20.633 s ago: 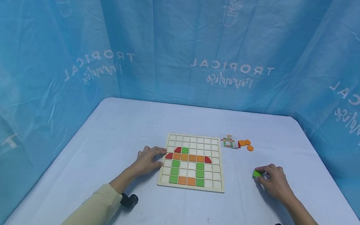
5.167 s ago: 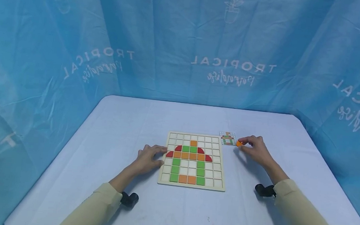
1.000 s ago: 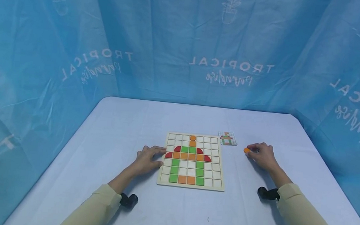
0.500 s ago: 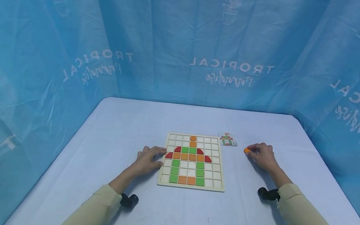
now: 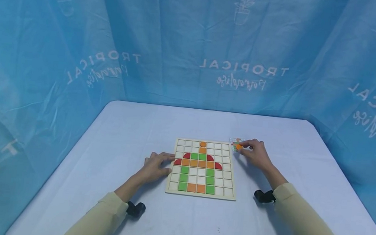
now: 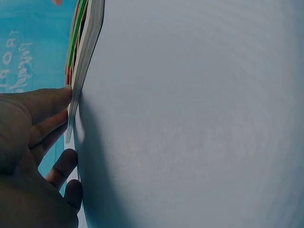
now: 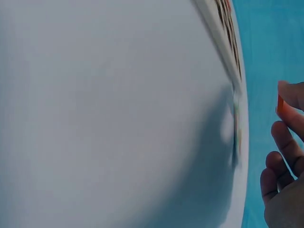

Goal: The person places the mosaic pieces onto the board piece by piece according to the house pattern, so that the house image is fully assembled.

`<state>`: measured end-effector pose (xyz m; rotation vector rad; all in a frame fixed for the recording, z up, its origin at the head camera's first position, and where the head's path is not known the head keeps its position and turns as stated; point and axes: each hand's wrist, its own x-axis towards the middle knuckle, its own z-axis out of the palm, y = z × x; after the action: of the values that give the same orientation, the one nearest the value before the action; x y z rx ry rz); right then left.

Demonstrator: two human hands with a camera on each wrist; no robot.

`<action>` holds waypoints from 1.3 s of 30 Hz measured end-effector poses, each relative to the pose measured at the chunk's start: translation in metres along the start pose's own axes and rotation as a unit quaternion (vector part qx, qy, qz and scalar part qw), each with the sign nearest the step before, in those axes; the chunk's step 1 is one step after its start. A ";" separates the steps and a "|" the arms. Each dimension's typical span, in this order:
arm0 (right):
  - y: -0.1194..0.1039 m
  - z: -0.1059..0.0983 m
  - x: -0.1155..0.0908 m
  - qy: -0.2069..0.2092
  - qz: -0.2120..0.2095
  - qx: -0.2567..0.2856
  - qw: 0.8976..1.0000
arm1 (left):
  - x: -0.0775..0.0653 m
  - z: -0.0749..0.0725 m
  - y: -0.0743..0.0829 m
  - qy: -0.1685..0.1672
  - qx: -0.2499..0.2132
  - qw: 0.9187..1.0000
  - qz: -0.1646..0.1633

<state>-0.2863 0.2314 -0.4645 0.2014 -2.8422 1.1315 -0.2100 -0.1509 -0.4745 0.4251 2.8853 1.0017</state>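
Note:
A square grid board (image 5: 200, 196) lies on the white table with green, orange and red flat tiles set in its cells. One orange disc (image 5: 202, 144) sits in the top row above an orange square. My left hand (image 5: 155, 167) rests at the board's left edge, relaxed fingertips against its side, as the left wrist view also shows beside the board edge (image 6: 90, 45). Between thumb and forefinger my right hand (image 5: 257, 153) pinches a second orange disc (image 5: 238, 146), also seen edge-on in the right wrist view (image 7: 280, 100). That disc overlaps the small printed pattern card (image 5: 234, 140).
The card lies by the board's upper right corner. A white cloth (image 5: 140, 128) covers the table, and blue curtains (image 5: 194, 39) hang behind and at both sides. Black wrist cameras (image 5: 136, 210) sit on both wrists near the tabletop.
My right hand has moved left with the orange disc, from right of the card to over it. Earlier, more tiles and another disc went onto the board. My left hand has stayed put.

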 end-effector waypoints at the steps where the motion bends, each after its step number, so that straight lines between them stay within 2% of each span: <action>1: -0.005 0.004 0.002 -0.002 -0.003 0.005 1.000 | 0.000 0.000 0.000 0.000 0.000 1.000 0.000; 6: -0.027 0.026 0.014 -0.011 -0.012 0.022 1.000 | -0.001 0.000 0.004 0.000 0.000 1.000 -0.004; 14: -0.047 0.059 0.032 -0.030 -0.048 -0.005 0.998 | -0.001 0.002 0.005 0.003 0.002 1.000 -0.016; 17: -0.051 0.066 0.034 -0.042 -0.046 -0.011 0.998 | -0.001 0.002 0.004 0.003 0.003 1.000 -0.015; 28: -0.057 0.071 0.036 -0.045 -0.045 -0.038 0.997 | -0.002 0.002 0.005 0.004 0.006 1.000 -0.014; 39: -0.053 0.074 0.037 -0.052 -0.057 -0.063 0.995 | -0.003 0.001 0.004 0.001 0.004 1.000 -0.015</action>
<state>-0.3168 0.1392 -0.4775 0.4200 -2.9366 0.9443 -0.2059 -0.1479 -0.4728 0.3802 2.8892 0.9877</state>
